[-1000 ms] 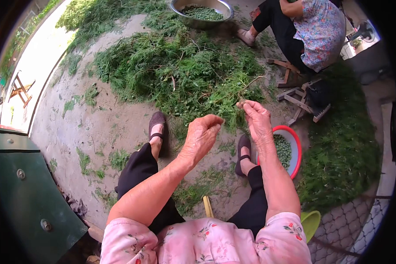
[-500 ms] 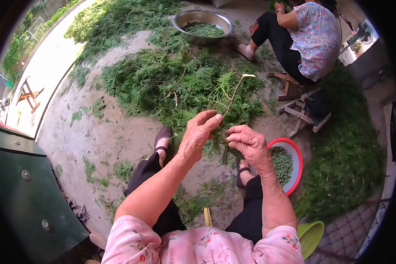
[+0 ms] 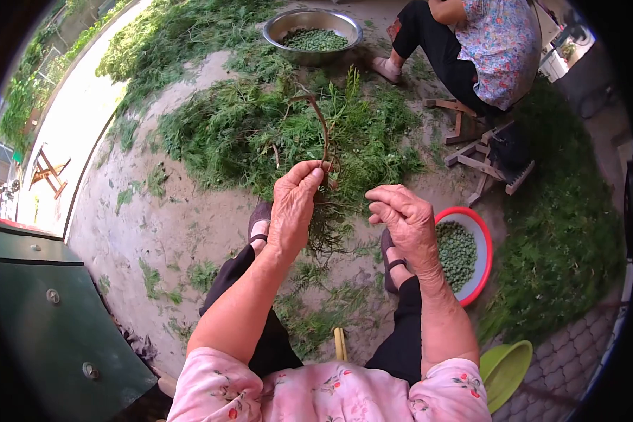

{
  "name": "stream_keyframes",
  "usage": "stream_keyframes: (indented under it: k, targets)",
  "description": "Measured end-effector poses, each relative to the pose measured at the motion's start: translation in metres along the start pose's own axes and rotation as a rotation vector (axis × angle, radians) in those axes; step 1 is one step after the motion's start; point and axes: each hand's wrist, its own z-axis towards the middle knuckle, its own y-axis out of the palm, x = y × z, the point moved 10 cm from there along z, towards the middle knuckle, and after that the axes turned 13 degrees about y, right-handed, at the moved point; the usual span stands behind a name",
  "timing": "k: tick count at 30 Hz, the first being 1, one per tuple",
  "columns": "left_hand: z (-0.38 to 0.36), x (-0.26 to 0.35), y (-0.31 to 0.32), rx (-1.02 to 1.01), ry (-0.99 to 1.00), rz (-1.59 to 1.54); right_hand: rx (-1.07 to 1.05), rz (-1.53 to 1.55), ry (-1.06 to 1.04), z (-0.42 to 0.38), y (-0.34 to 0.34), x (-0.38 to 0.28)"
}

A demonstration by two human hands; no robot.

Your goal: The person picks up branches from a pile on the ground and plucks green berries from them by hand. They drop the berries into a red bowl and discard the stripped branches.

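My left hand (image 3: 294,207) pinches a thin brown branch (image 3: 324,130), which rises above the fingers and bends left at its top. Dark green foliage hangs below the grip. To the right, my right hand (image 3: 406,216) has its fingers drawn together near the foliage; whether anything small is between them is hidden. Beside the right wrist, a red-rimmed white basin (image 3: 487,246) holds many small green cones or berries. A heap of green sprigs (image 3: 221,130) lies on the ground beyond my hands.
A metal bowl (image 3: 355,38) of green pieces stands at the top. Another person (image 3: 496,53) sits at upper right near wooden stools (image 3: 482,165). More greenery (image 3: 563,239) lies at right, a yellow-green container (image 3: 506,373) at lower right, and a dark green panel (image 3: 49,330) at left.
The branch is now more upright and farther left, in my left hand. My hands have moved apart. The other person's hands have left the view as the camera shifted slightly.
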Motion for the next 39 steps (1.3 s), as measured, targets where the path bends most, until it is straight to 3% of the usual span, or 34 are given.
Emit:
stream_keyframes:
  k: [3,6,9,12,13,16,18,20,22,25,26,28,29,30,33,36,39]
  targets:
    - [0.004,0.002,0.001,0.025,-0.047,-0.192,0.125,0.004,0.096,0.012,-0.025,0.024]
    - [-0.001,0.001,0.009,0.031,-0.23,-0.255,0.286,-0.232,-0.044,0.013,-0.036,0.015]
    - [-0.002,-0.013,0.02,-0.054,-0.278,-0.395,0.105,0.157,0.122,0.023,-0.027,0.04]
    - [-0.008,-0.016,0.03,-0.005,-0.322,-0.353,-0.081,0.227,0.217,0.027,-0.011,0.055]
    - [-0.007,-0.019,0.033,-0.074,-0.304,-0.418,-0.129,0.291,0.23,0.026,-0.004,0.052]
    - [-0.011,-0.019,0.037,0.003,-0.31,-0.352,-0.105,0.031,0.154,0.024,-0.005,0.041]
    - [-0.012,-0.028,0.04,-0.061,-0.312,-0.377,-0.054,0.046,0.11,0.023,-0.008,0.032]
    - [-0.013,-0.032,0.038,-0.011,-0.287,-0.333,-0.036,0.434,0.296,0.023,-0.011,0.053]
    - [-0.015,-0.034,0.039,-0.05,-0.286,-0.338,0.039,0.448,0.289,0.03,-0.015,0.067]
    - [-0.009,-0.024,0.03,0.019,-0.202,-0.297,0.724,-0.354,-0.273,0.002,-0.06,-0.01]
    - [-0.008,-0.024,0.029,0.021,-0.2,-0.297,0.723,-0.354,-0.275,0.0,-0.061,-0.017]
    - [-0.007,-0.023,0.026,0.036,-0.176,-0.292,0.395,0.041,-0.08,0.014,-0.053,-0.002]
    - [-0.008,-0.022,0.027,0.038,-0.175,-0.291,0.272,0.106,0.105,0.016,-0.042,0.007]
    - [-0.008,-0.02,0.027,0.058,-0.153,-0.294,0.27,0.107,0.104,0.014,-0.039,0.007]
    - [-0.008,-0.018,0.027,0.071,-0.12,-0.311,-0.095,0.219,0.372,0.015,0.0,0.029]
    - [-0.008,-0.018,0.03,0.063,-0.09,-0.318,-0.186,0.482,0.365,0.016,0.016,0.039]
    - [-0.009,-0.02,0.028,0.061,-0.061,-0.294,-0.124,0.466,0.324,0.017,0.014,0.037]
